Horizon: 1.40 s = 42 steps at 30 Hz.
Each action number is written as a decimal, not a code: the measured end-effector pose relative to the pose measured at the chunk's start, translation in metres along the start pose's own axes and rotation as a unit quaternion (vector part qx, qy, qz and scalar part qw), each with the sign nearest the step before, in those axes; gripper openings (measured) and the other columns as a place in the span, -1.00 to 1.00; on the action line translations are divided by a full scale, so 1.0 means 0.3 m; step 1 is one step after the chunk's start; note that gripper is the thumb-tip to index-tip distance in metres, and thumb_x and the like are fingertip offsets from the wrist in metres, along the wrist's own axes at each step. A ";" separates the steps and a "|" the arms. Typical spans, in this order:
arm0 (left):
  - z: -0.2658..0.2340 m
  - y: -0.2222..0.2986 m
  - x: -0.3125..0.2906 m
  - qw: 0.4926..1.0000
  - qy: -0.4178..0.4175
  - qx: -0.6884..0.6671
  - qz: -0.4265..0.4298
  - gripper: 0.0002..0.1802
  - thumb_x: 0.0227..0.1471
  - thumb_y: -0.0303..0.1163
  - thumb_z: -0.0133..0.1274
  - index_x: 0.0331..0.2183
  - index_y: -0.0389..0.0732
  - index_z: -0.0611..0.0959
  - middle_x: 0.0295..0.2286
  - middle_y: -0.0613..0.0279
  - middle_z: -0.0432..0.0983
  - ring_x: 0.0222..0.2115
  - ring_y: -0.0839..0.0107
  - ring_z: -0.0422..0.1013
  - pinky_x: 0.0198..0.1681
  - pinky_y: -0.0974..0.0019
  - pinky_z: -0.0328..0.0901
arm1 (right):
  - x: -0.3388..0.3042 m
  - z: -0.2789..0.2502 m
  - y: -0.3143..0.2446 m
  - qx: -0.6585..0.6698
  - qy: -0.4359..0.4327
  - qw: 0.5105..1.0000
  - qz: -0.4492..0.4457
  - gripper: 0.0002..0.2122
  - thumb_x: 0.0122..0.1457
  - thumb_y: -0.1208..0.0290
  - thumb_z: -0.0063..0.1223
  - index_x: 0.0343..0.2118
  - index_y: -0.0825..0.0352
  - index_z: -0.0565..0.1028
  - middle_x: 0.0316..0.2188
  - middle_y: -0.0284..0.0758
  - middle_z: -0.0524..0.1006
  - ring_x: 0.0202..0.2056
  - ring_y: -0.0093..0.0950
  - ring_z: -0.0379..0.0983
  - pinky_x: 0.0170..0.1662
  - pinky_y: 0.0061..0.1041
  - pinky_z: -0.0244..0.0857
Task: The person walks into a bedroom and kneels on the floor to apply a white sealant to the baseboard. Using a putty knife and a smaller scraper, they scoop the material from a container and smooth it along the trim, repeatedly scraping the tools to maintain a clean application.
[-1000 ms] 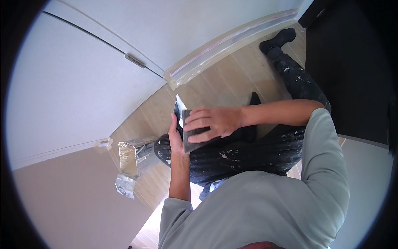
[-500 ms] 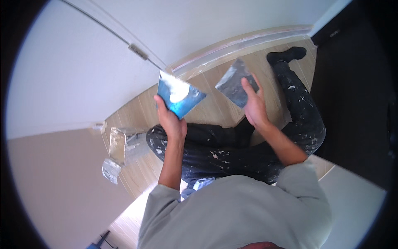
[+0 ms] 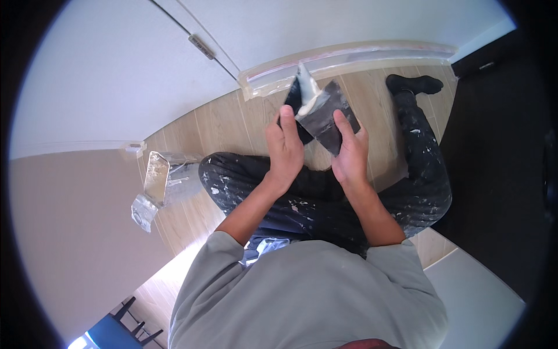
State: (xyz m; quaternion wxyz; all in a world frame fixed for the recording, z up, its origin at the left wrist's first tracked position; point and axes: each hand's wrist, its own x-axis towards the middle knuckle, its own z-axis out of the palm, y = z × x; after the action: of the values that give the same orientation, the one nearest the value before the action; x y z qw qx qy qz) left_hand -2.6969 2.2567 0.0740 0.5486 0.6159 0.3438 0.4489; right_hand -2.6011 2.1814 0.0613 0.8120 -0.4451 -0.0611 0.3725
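Note:
My left hand [image 3: 283,146] is closed around a broad, flat scraper [image 3: 294,94], its thumb along the dark face. Creamy white putty [image 3: 310,92] sits on that scraper's upper part. A second flat scraper [image 3: 324,123], grey and smeared with dried filler, is gripped in my right hand [image 3: 351,154], thumb on top. Its left edge overlaps the first scraper and meets the lower end of the putty. The handles, if there are any, are hidden by my palms. Both scrapers are held above the floor in front of my crossed legs.
Masking tape and plastic film [image 3: 354,58] run along the base of the white wall. An opened metal can [image 3: 165,177] lies on the wood floor by my left knee [image 3: 215,174]. A dark panel [image 3: 488,145] stands at right; a blue chair [image 3: 107,334] is at lower left.
My left hand has moved right with its scraper, which has turned so its blue sheen is gone. The two scrapers, apart before, now overlap at the putty.

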 end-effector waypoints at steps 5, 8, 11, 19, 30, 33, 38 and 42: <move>-0.067 -0.021 -0.057 0.993 -0.111 0.032 -0.002 -0.55 0.35 -0.23 -0.25 -0.31 -0.45 0.53 -0.62 0.24 0.30 -0.54 0.53 0.18 -0.47 0.33 0.14 | 0.011 -0.007 -0.024 0.009 -0.001 1.000 0.024 -0.66 0.22 0.40 0.15 0.00 0.44 0.43 -0.10 -0.29 0.52 -0.13 -0.49 0.50 -0.04 -0.45 0.37; -0.129 -0.042 -0.090 0.981 -0.183 0.065 -0.017 -0.52 0.35 -0.19 -0.22 -0.24 -0.48 0.55 -0.51 0.05 0.50 -0.46 0.37 0.36 -0.33 0.26 0.28 | 0.021 -0.026 -0.053 0.041 -0.002 0.999 0.018 -0.65 0.24 0.37 0.12 0.02 0.43 0.42 -0.09 -0.28 0.52 -0.11 -0.47 0.51 -0.02 -0.42 0.37; -0.152 -0.085 -0.079 0.940 -0.110 -0.188 -0.263 -0.47 0.31 -0.02 -0.18 -0.12 -0.36 0.56 -0.27 0.16 0.55 -0.25 0.34 0.46 -0.09 0.29 0.31 | -0.001 -0.002 -0.134 0.058 -0.100 0.993 -0.032 -0.63 0.26 0.48 0.01 0.11 0.43 0.33 0.05 -0.19 0.44 0.09 -0.34 0.38 0.14 -0.32 0.25; -0.186 -0.053 0.029 0.703 -0.191 -0.487 -0.481 -0.46 0.22 0.07 -0.05 -0.01 -0.20 0.52 -0.14 0.19 0.56 -0.14 0.36 0.52 -0.02 0.23 0.40 | -0.013 0.027 -0.222 -0.468 -0.495 0.545 -0.488 -0.69 0.01 0.43 0.17 -0.12 0.06 0.59 -0.02 -0.18 0.42 -0.07 -0.15 0.42 0.04 -0.12 0.34; -0.285 -0.067 0.081 0.767 -0.171 -0.436 -0.438 -0.48 0.20 -0.03 0.03 -0.01 -0.26 0.49 -0.20 0.15 0.58 -0.24 0.37 0.56 -0.14 0.25 0.48 | 0.176 0.081 -0.328 -0.679 -0.485 0.333 -0.439 -0.41 -0.26 0.65 0.18 -0.02 0.11 0.55 0.02 -0.22 0.42 0.05 -0.16 0.35 0.12 -0.06 0.25; -0.339 -0.063 0.119 0.784 -0.195 -0.408 -0.425 -0.46 0.19 -0.04 0.06 -0.01 -0.29 0.48 -0.21 0.15 0.57 -0.26 0.39 0.57 -0.17 0.28 0.49 | 0.176 0.120 -0.384 -0.702 -0.496 0.288 -0.422 -0.40 -0.27 0.67 0.11 -0.02 0.10 0.56 0.00 -0.25 0.44 0.06 -0.21 0.34 0.14 -0.08 0.23; -0.391 -0.032 0.182 0.828 -0.236 -0.306 -0.406 -0.42 0.17 -0.03 0.09 0.00 -0.31 0.46 -0.22 0.15 0.56 -0.26 0.42 0.56 -0.20 0.29 0.51 | 0.128 0.253 -0.401 -0.671 -0.560 0.234 -0.426 -0.47 -0.17 0.58 0.10 -0.03 0.07 0.57 0.00 -0.28 0.45 0.05 -0.25 0.34 0.17 -0.11 0.23; -0.413 -0.018 0.208 0.838 -0.263 -0.261 -0.400 -0.41 0.16 -0.02 0.10 -0.02 -0.34 0.46 -0.22 0.14 0.55 -0.26 0.43 0.55 -0.21 0.28 0.51 | 0.134 0.321 -0.368 -0.660 -0.587 0.203 -0.422 -0.48 -0.12 0.53 0.08 0.01 0.05 0.54 0.01 -0.30 0.43 0.04 -0.28 0.35 0.20 -0.14 0.21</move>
State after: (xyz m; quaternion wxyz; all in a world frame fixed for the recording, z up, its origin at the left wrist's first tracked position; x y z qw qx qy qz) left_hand -2.7892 2.3601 0.0791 0.8908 0.3537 0.2723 0.0847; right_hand -2.5530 2.2371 0.1943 -0.0077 -0.3821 -0.9229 -0.0462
